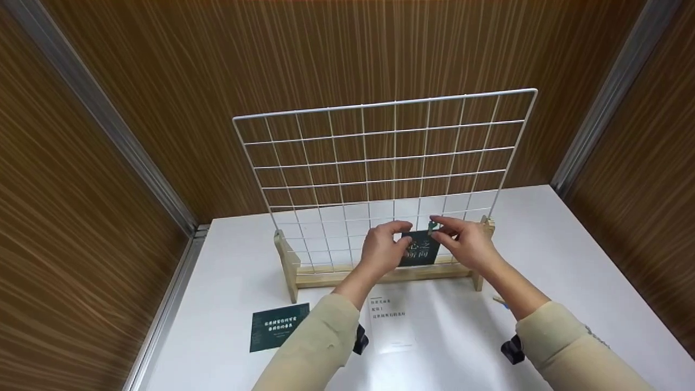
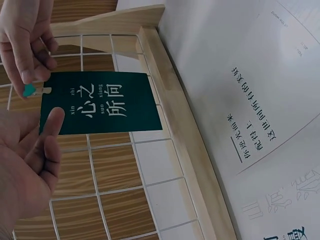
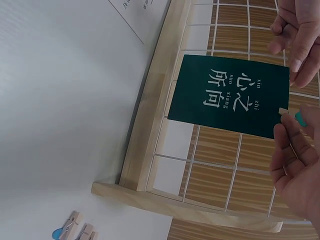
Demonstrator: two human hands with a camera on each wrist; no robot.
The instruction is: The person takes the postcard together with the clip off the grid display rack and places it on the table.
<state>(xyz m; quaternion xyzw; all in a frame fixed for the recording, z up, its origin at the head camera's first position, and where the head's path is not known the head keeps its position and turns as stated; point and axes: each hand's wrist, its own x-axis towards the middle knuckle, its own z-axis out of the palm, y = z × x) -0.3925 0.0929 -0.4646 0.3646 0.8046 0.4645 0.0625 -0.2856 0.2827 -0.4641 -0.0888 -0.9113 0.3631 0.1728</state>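
Note:
Against the lower right part of a white wire grid (image 1: 395,102) stands a dark green card (image 1: 421,256) with white lettering. My left hand (image 1: 384,247) pinches the card near its upper left corner, thumb on the front face. At the card's upper right edge, my right hand (image 1: 468,240) pinches a small wooden clothespin (image 3: 283,111) with a teal heart (image 2: 29,90) on it. The clothespin's tip overlaps the card's top edge. Whether it also grips a wire is hidden by the card and fingers.
The grid sits in a wooden stand (image 1: 326,278) on a white table (image 1: 233,260). A second dark green card (image 1: 278,326) lies front left, and a pale printed card (image 1: 391,331) lies between the forearms. Loose clothespins (image 3: 72,226) rest beyond the stand's right foot. Wood-grain panels surround the table.

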